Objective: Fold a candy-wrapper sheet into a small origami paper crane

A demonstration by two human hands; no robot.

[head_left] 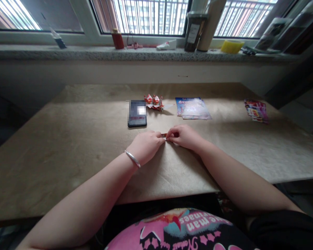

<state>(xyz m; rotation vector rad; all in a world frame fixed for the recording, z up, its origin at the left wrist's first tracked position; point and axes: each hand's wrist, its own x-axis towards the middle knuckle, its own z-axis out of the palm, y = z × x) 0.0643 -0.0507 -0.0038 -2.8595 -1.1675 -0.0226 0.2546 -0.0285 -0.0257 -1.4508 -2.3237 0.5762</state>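
Between my two hands, on the middle of the table, is a small strip of folded paper [163,135], reddish with a white edge, mostly covered by fingers. My left hand [147,145], below a silver bangle [133,159], presses and pinches its left end. At the other end, my right hand [184,136] pinches it with thumb and forefinger. Just beyond stand red and white folded paper pieces [154,101], in a small cluster. A dark phone [137,116] with a blurred screen lies left of them.
A stack of blue and pink printed sheets [193,108] lies behind my right hand. Colourful printed cards [257,111] rest at the table's [67,146] far right. Along the windowsill [146,53] stand a red bottle [117,39], a dark container [195,32] and a yellow tape roll [232,46].
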